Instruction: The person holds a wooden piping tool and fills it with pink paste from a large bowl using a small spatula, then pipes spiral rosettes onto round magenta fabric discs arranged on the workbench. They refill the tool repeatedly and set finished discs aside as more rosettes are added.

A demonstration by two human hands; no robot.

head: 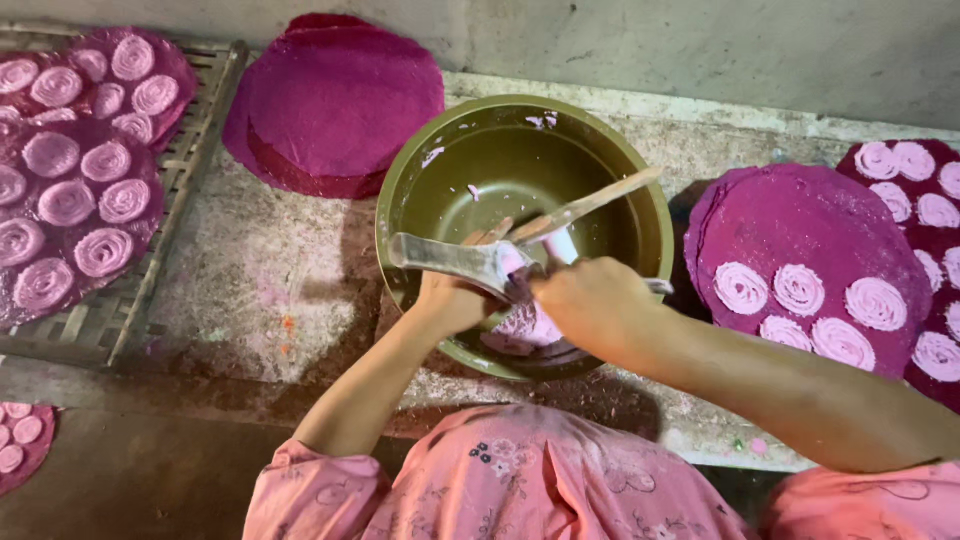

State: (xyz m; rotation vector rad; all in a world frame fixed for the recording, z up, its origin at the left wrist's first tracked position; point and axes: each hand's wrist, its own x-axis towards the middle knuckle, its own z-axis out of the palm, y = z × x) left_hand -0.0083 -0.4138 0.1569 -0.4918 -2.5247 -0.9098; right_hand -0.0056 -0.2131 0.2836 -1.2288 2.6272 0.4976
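Left hand (452, 298) closed round metal ladle (455, 260) handle over olive bowl (525, 235); right hand (592, 305) grips flat stick (590, 203), scraping pink paste (530, 322) beneath both hands.

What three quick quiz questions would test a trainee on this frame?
1. True or false: both hands are over the bowl.
2. What does the left hand hold? A) metal scoop B) cloth C) knife
3. On which side of the bowl does the disc with only a few pale spirals lie?

Key:
1. True; the right hand is there as well, holding a flat stick.
2. A, the metal scoop.
3. The right; the discs on the rack at left are fully covered in spirals.
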